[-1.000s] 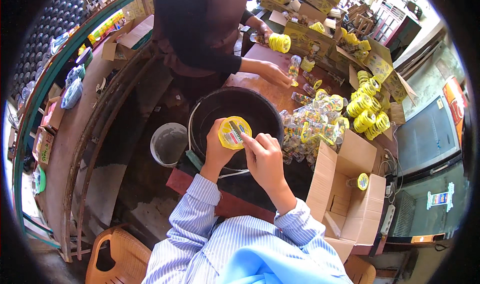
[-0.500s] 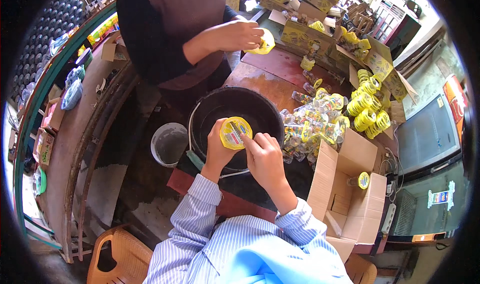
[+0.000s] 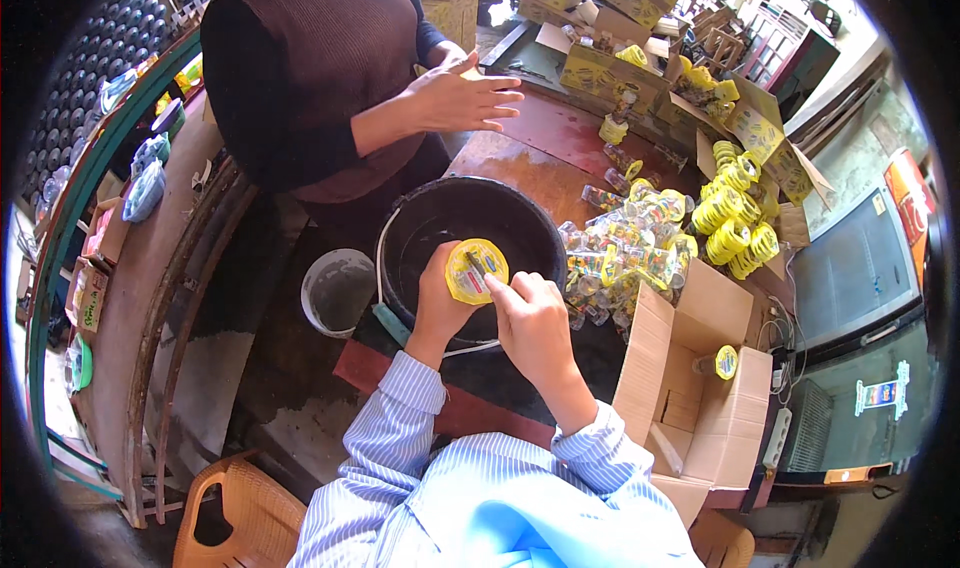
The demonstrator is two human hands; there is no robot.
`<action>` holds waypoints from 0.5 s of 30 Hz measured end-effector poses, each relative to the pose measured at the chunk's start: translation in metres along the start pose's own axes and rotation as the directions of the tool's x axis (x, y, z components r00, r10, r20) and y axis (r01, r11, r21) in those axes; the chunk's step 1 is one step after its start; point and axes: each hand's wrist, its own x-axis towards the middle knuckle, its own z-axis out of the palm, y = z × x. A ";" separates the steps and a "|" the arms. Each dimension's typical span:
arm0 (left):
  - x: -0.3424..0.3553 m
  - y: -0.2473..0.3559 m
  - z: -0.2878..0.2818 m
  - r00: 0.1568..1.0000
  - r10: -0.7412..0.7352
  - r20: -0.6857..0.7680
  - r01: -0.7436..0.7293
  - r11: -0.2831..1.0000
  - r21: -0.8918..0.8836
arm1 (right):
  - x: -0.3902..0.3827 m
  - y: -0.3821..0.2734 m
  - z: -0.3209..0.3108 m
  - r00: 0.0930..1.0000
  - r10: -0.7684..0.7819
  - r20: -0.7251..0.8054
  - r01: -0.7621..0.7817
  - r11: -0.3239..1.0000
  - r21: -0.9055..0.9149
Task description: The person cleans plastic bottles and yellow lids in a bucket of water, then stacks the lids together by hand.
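Both forearms angle up and inward, bringing the hands close together in front of the torso. The left hand stands nearly upright above its wrist, fingers curled in a grip. Just beside it, the right hand leans leftward, index finger reaching out, the other fingers bent. Striped sleeves leave both wrists bare.
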 end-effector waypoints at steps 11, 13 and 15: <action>0.000 0.000 -0.001 1.000 0.007 -0.017 -0.007 1.000 0.009 | -0.012 0.003 -0.006 0.995 0.025 0.100 -0.024 1.000 -0.011; 0.000 0.003 -0.001 1.000 -0.012 -0.014 0.012 1.000 0.014 | -0.013 0.003 -0.008 0.994 0.025 0.102 -0.024 1.000 -0.016; 0.001 0.005 -0.001 1.000 -0.010 -0.013 0.010 1.000 0.024 | -0.014 0.004 -0.010 0.994 0.026 0.109 -0.025 1.000 -0.012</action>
